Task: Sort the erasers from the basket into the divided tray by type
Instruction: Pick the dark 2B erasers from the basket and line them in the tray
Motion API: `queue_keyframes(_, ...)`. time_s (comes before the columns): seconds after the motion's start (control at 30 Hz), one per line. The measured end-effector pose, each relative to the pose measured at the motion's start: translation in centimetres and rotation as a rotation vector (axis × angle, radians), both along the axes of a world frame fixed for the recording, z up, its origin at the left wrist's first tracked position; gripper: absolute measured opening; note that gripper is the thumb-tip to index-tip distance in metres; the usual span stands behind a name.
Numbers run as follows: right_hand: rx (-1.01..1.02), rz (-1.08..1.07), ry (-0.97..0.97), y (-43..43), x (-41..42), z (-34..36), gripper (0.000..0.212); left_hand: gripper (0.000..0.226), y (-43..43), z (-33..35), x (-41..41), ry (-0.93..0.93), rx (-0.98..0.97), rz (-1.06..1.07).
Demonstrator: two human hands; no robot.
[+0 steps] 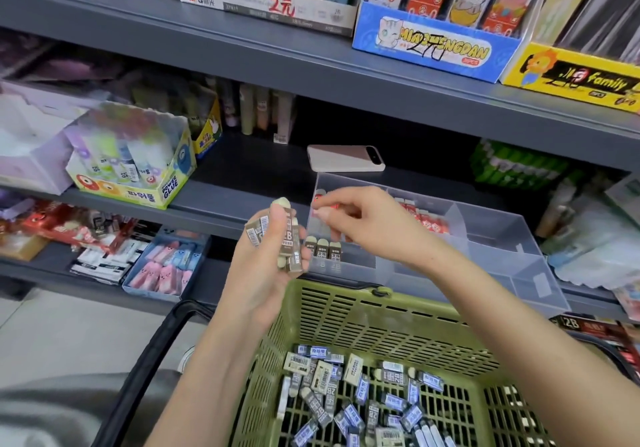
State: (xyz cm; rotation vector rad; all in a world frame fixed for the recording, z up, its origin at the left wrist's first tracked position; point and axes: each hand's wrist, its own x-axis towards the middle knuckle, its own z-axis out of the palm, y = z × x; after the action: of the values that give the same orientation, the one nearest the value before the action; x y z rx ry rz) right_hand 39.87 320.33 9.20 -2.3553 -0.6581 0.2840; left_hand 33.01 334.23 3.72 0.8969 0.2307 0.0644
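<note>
Several brown-sleeved erasers [288,238] are bunched in the left hand [263,273], whose fingers curl round them, at nine o'clock from the divided tray [491,238]. The right hand [356,218] hovers over the tray's left compartment with its fingertips drawn together; I cannot tell whether they pinch an eraser. Three standing brown erasers [322,250] wait below it, with the red erasers [427,221] at two o'clock. The basket [346,311] sits at six o'clock. The crowded bundle could slip and scatter, or a brown eraser could land among the red.
</note>
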Motion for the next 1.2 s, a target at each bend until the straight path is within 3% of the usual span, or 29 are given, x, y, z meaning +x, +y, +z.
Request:
queue_keyframes(0.07, 0.171, 0.067, 0.105, 0.4, -0.8, 0.8, 0.025, 0.060, 0.0, 0.1, 0.0, -0.001, -0.039, -0.082)
queue_keyframes(0.17, 0.221, 0.146, 0.127, 1.0, -1.7, 1.1, 0.019, 0.050, -0.2, 0.1, 0.0, -0.010, -0.029, -0.182)
queue_keyframes(0.33, 0.603, 0.035, 0.406, -0.4, -0.6, 1.7, 0.012, 0.059, -0.1, 0.1, 0.0, 0.019, -0.098, -0.165)
queue_keyframes(0.37, 0.605, -0.029, 0.421, -1.0, 0.1, 1.9, 0.012, 0.054, 0.0, 0.1, 0.0, 0.022, -0.126, -0.144)
queue_keyframes(0.43, 0.355, -0.125, 0.301, -2.1, 1.3, 1.8, 0.016, 0.043, 0.2, -0.1, 0.1, 0.029, -0.159, -0.105)
queue_keyframes(0.53, -0.134, -0.083, 0.161, -2.5, 1.9, 0.7, 0.019, 0.038, 0.5, -0.3, 0.0, 0.030, -0.158, -0.070)
queue_keyframes(0.7, -0.504, 0.064, -0.048, -1.9, 1.8, -0.1, 0.009, 0.040, 0.5, -0.4, -0.3, 0.023, -0.131, -0.071)
queue_keyframes(0.83, -0.738, 0.173, -0.289, -1.8, 2.2, 0.4, 0.017, 0.044, 0.4, -0.4, -0.3, 0.024, -0.105, -0.082)
queue_keyframes(1.0, -0.749, 0.265, -0.334, -2.0, 2.1, 0.3, 0.024, 0.042, 0.4, -0.3, -0.3, 0.025, -0.103, -0.081)
queue_keyframes(1.2, -0.439, 0.127, -0.388, -2.3, 1.5, 1.3, 0.021, 0.023, 0.6, -0.1, -0.8, 0.019, -0.276, -0.077)
